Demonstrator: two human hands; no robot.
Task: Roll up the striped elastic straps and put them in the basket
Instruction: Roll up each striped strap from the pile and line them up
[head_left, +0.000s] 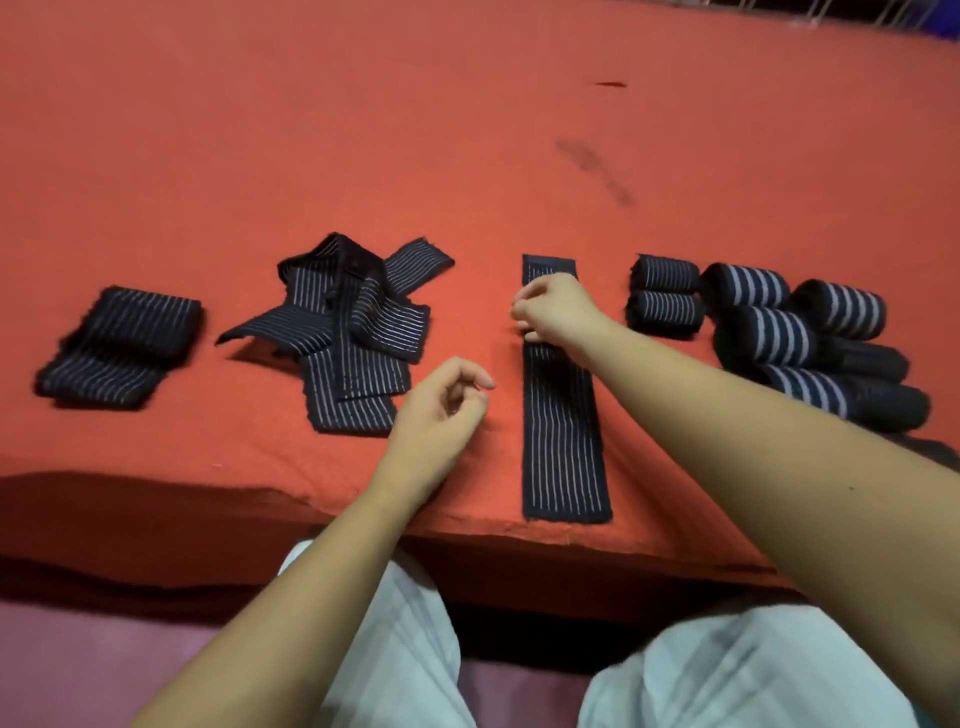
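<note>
One flat strap (563, 426) is laid out on a tabletop (208, 130) covered with red cloth. It is dark navy or black with thin pale stripes along its whole length. Its long axis points straight away from the person, with the near end at the front edge of the tabletop and the far end just beyond the right hand (556, 312). To its left a heap of loose straps (353, 332) of the same pattern is seen, crossed over one another at many angles, and further left a folded strap (119, 348) is set slantwise. To the right, rolled straps (810, 343) are grouped close together on their sides, axes roughly left to right, so that the stripes ring them; two smaller rolls are placed nearest the flat strap. The right hand is held over the upper part of the flat strap with fingers curled, and that stretch of strap is hidden beneath it; whether the strap is pinched cannot be told. The left hand (441, 410) is held just left of the flat strap, fingers loosely curled, with nothing grasped. The rolls at the far right are partly blurred. Dark smudges (597, 166) are seen on the cloth further back, and pale trousers (395, 649) below.
</note>
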